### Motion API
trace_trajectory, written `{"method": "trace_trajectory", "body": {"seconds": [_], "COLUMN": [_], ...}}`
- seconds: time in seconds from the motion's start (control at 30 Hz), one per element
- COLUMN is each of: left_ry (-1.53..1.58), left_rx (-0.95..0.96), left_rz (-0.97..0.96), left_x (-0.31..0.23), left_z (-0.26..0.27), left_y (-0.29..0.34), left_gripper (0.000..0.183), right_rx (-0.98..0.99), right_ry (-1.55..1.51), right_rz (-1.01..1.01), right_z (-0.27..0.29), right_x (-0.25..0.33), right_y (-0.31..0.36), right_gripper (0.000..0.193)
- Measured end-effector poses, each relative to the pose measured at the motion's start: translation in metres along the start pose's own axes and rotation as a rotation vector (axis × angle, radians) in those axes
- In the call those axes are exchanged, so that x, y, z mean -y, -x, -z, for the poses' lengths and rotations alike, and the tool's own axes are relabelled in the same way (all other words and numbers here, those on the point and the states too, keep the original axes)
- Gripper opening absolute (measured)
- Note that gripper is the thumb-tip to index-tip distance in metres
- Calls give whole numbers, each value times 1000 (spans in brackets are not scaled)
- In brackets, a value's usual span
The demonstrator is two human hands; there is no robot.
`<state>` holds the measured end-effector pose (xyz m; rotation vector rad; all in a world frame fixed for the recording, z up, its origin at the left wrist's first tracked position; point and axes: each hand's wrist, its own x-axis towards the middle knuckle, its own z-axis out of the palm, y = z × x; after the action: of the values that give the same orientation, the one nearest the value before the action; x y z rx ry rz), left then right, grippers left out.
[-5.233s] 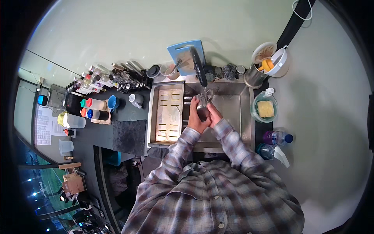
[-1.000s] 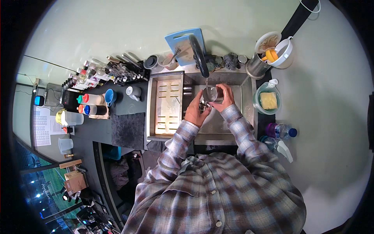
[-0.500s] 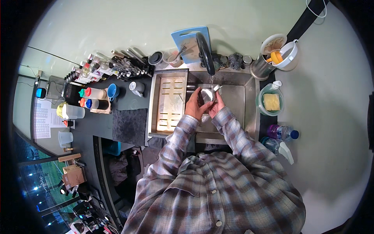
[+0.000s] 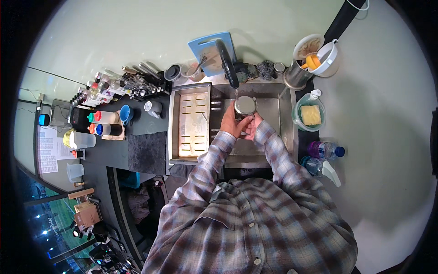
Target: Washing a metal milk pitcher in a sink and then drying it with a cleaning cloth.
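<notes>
Over the sink, both my hands hold a small stainless-steel cup under the black faucet. Its round, flat face points up, and a thin stream of water falls beside its upper left edge. My left hand is wrapped round the left side, with the thumb near the front. The fingers of my right hand close on it from below and the right, partly hidden by the cup and my left hand. A slotted metal drain tray fills the left part of the sink.
A blue cutting board leans behind the faucet. Right of the sink stand a tub with a yellow sponge, a purple bottle and a spray bottle. Left are a dark cloth, a grey jug and a blue cup.
The cup has turned in my hands: its shiny hollow side showed before, and now its round flat face points up. My view has shifted slightly.
</notes>
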<state>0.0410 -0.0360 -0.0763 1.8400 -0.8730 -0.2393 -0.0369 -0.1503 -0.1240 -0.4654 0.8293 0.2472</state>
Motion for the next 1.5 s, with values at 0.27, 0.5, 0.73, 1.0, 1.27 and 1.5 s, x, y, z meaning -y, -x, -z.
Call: {"method": "trace_trajectory", "body": {"seconds": [0.27,0.5,0.73,1.0,1.27,1.5], "left_ry": [-284,-308,-28,707,1097,1136], "left_rx": [13,168,244,260,109,-199], "left_rz": [-61,-69,69,274,727,654], "left_x": [15,36,27,49,16,31], "left_z": [19,34,20,16,23,10], "left_y": [-6,-3,2,17,8,8], "left_gripper": [88,83,99,74,59,57], "right_rx": [-156,-29,-551,-566,-168,-41], "right_ry": [283,735,1310,1388,1361,1228], "right_rz": [436,610,911,1433,1442,1252], "right_z": [11,-13,-12,-31,-23,-23], "right_x": [18,15,22,12,6,-9], "right_y": [9,23,14,28,27,10], "right_gripper": [55,93,94,91,106,85]}}
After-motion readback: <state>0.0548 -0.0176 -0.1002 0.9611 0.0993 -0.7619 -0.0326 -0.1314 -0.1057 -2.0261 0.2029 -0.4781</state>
